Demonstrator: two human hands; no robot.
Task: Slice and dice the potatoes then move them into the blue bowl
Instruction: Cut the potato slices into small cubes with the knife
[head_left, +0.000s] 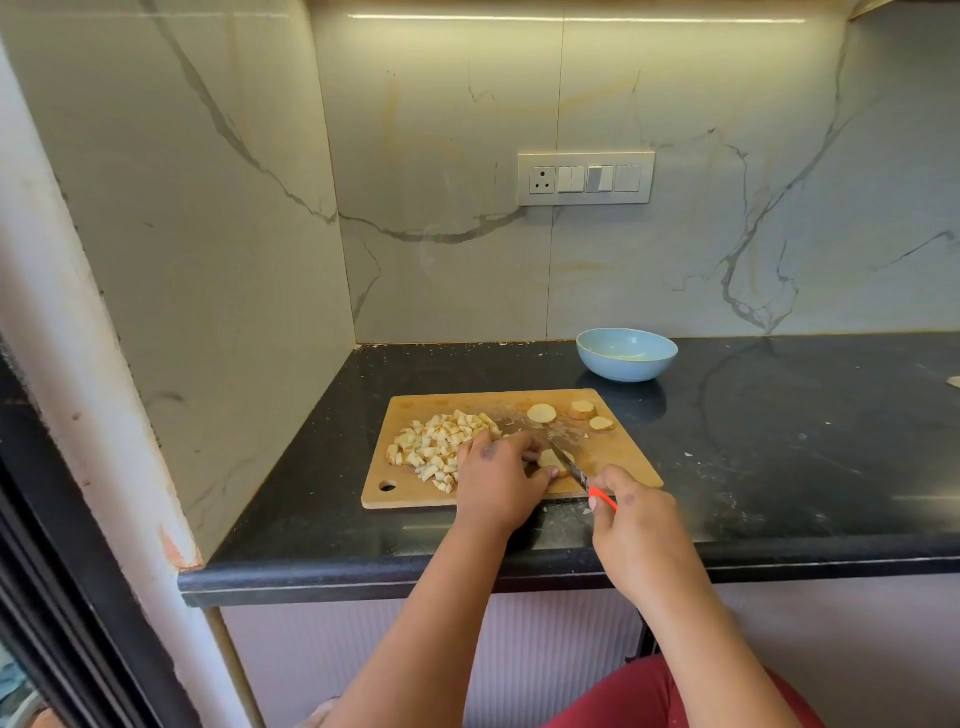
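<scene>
Left hand (496, 480) curled over a potato slice (550, 460) on the wooden cutting board (621, 460), pinning it down. Right hand (631, 525) gripping the orange-handled knife (576, 473), blade across that slice. Heap of diced potato (441, 447) on the board's left part; three round slices (569, 413) near its far right corner. Blue bowl (627, 355) on the black table (779, 441), just beyond the board.

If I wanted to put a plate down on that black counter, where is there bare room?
Right of the cutting board and in front of the blue bowl, the counter lies bare. A narrower strip runs between board and left wall. The board is crowded: diced potato, slices, both hands and the knife.
</scene>
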